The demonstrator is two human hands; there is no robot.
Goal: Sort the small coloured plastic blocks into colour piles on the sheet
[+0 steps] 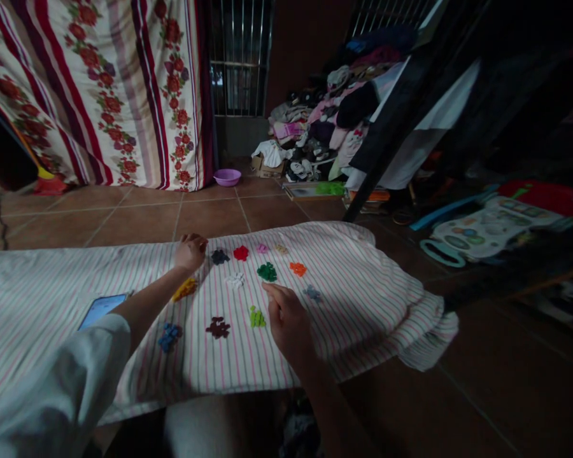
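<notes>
Small coloured pieces lie in separate piles on a striped cloth. My left hand (191,252) rests at the cloth's far side with curled fingers, left of the black pile (220,256); whatever it may hold is hidden. My right hand (289,315) is over the cloth, fingers bent and drawn together, its fingertips just below the dark green pile (267,272). Beside it lie the lime green pieces (256,317), partly in rows. Around them are red (241,253), white (235,280), orange (297,269), grey-blue (312,292), brown (218,327), blue (170,336) and yellow (184,289) piles.
Pink (262,249) and beige (281,249) piles lie along the far row. A phone (103,310) with a lit screen is on the striped cloth (363,305), near my left forearm. Beyond are a purple basin (227,177), heaped clothes (334,121) and a floral curtain (138,95).
</notes>
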